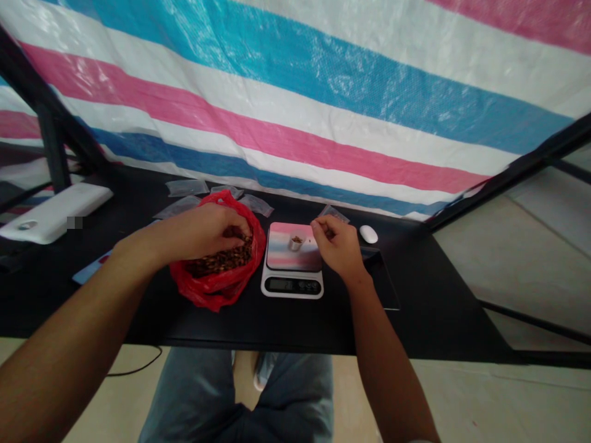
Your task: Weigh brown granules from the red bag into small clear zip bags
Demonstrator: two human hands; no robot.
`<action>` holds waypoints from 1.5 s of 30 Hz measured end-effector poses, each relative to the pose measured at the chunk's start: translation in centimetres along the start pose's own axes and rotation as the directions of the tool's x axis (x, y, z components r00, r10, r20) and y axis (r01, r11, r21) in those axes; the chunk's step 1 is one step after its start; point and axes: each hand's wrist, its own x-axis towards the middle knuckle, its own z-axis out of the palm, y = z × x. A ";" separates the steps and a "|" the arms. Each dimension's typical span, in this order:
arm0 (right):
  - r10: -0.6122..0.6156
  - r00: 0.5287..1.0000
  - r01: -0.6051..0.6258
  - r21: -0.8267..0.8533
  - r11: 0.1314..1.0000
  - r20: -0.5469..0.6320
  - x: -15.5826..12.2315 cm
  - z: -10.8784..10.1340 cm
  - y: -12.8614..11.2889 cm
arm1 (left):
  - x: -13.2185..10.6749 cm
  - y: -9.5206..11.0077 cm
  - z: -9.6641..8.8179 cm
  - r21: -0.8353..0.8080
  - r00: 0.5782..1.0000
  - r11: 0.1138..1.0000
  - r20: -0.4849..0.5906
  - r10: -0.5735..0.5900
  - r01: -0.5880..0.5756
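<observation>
My left hand point(217, 227) reaches into the red plastic bag point(216, 298), its fingers curled together at the small brown dried pieces point(221, 261) inside. Whether any pieces are between those fingertips is hidden. On the platform of the white digital kitchen scale point(293, 261) stands a small cup point(296, 244) with some brown bits in it. My right hand point(335, 240) is just right of the cup, above the platform's right edge, with thumb and fingertips pinched. What it pinches, if anything, is too small to name. The scale's display is lit but too blurred to read.
Clear plastic packets point(187, 187) lie behind the bag, and another packet point(333, 213) behind the scale. A white oval object like a mouse point(368, 234) and a dark flat panel point(383, 283) are at the right. A long white device point(58, 212) stands far left. Striped sheeting point(295, 123) closes the back.
</observation>
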 end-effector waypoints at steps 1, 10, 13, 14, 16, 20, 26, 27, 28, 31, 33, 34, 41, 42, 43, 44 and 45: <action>-0.004 1.000 0.004 0.001 1.000 0.002 0.0 0.0 0.0 | 0.2 0.5 -0.4 -0.006 1.000 1.000 -0.011 0.018 -0.018; 0.011 1.000 -0.011 0.012 1.000 0.006 0.1 -0.1 -0.1 | 5.5 6.0 -1.7 0.048 0.979 0.983 -0.095 0.182 -0.178; 0.008 1.000 -0.008 0.017 1.000 -0.001 0.1 -0.2 -0.2 | 7.2 6.9 -0.7 0.060 0.981 0.982 -0.070 0.182 -0.178; 0.008 1.000 -0.008 0.021 1.000 0.000 0.1 -0.2 -0.2 | 7.6 7.2 -0.4 0.071 0.983 0.983 -0.056 0.172 -0.168; 0.006 1.000 -0.006 0.031 0.999 0.000 0.1 -0.2 -0.3 | 8.1 7.6 -0.1 0.107 0.989 0.984 -0.035 0.147 -0.143; -0.001 1.000 0.001 0.038 0.999 0.003 0.1 -0.2 -0.2 | 8.4 7.9 0.3 0.162 0.990 0.978 -0.017 0.138 -0.134; -0.005 1.000 0.004 0.037 0.999 0.006 0.0 -0.3 -0.2 | 8.8 7.0 0.6 0.082 0.980 0.978 -0.028 0.197 -0.194; -0.007 1.000 0.007 0.039 0.999 0.006 0.0 -0.4 -0.2 | 8.9 6.8 0.7 0.069 0.977 0.976 -0.032 0.209 -0.207; -0.010 1.000 0.010 0.041 0.999 0.005 0.0 -0.4 -0.3 | 9.0 6.6 0.8 0.057 0.974 0.974 -0.036 0.223 -0.221; -0.018 1.000 0.018 0.031 0.999 -0.004 0.0 -0.4 -0.4 | 9.3 6.2 1.4 0.016 0.963 0.965 -0.058 0.264 -0.263; -0.017 1.000 0.017 0.024 1.000 -0.008 0.0 -0.3 -0.4 | 9.2 6.1 1.7 -0.024 0.956 0.959 -0.077 0.282 -0.284; -0.018 1.000 0.018 0.027 0.999 -0.007 0.0 -0.3 -0.4 | 9.0 6.1 1.7 -0.047 0.954 0.956 -0.088 0.286 -0.290; -0.006 1.000 0.007 0.032 0.999 -0.013 0.1 -0.3 -0.2 | 4.2 4.3 -0.2 -0.036 0.967 0.984 -0.194 0.163 -0.173; 0.001 1.000 0.000 0.033 0.999 -0.016 0.1 -0.4 -0.3 | 3.3 3.5 -0.3 -0.016 0.980 0.992 -0.156 0.124 -0.128; 0.006 1.000 -0.005 0.033 0.999 -0.018 0.1 -0.4 -0.3 | 2.3 2.7 -0.1 -0.003 0.993 0.996 -0.078 0.084 -0.085; 0.007 1.000 -0.007 0.031 1.000 -0.017 0.1 -0.4 -0.4 | 1.4 1.9 0.2 0.003 1.000 1.000 -0.010 0.027 -0.027; 0.003 1.000 -0.003 0.026 1.000 -0.015 0.0 -0.4 -0.5 | 0.7 1.2 0.7 0.008 0.998 1.000 0.046 -0.030 0.030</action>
